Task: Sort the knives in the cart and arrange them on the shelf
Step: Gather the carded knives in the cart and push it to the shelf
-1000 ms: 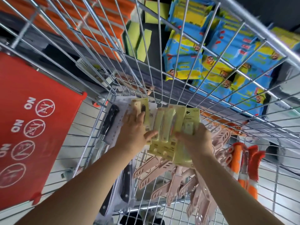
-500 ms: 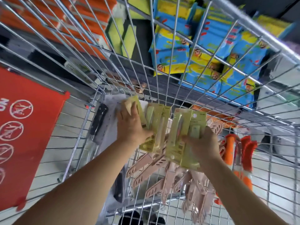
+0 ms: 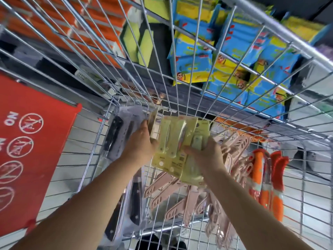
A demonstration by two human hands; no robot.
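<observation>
**Cart** [image 3: 96, 147], wire basket, seen from above. Contents and surroundings, left to right:

- Red sign [image 3: 36, 141], 9 o'clock, on the cart's left wall; white "NO" pictograms.
- Black knives [image 3: 115, 138], in clear packs, along the left wall from 10 to 7 o'clock.
- Left hand [image 3: 140, 145], centre-left; grip closed on the left edge of the yellow packs.
- Yellow packs [image 3: 173, 141], centre, a fanned bundle of carded knives held between both hands, raised above the pink knives.
- Right hand [image 3: 207, 156], centre-right; grip closed on the bundle's right side, thumb across the front.
- Pink knives [image 3: 180, 201], loose heap on the cart floor, 6 to 4 o'clock, partly under the bundle.
- Orange knives [image 3: 261, 170], 3 to 4 o'clock, standing against the right wall.

**Shelf** [image 3: 198, 98], beyond the cart's front wall:

- Orange boxes [image 3: 100, 20], 11 o'clock.
- Green pads [image 3: 142, 42], 12 o'clock.
- Blue packs [image 3: 234, 56], 1 to 2 o'clock, in rows.
</observation>
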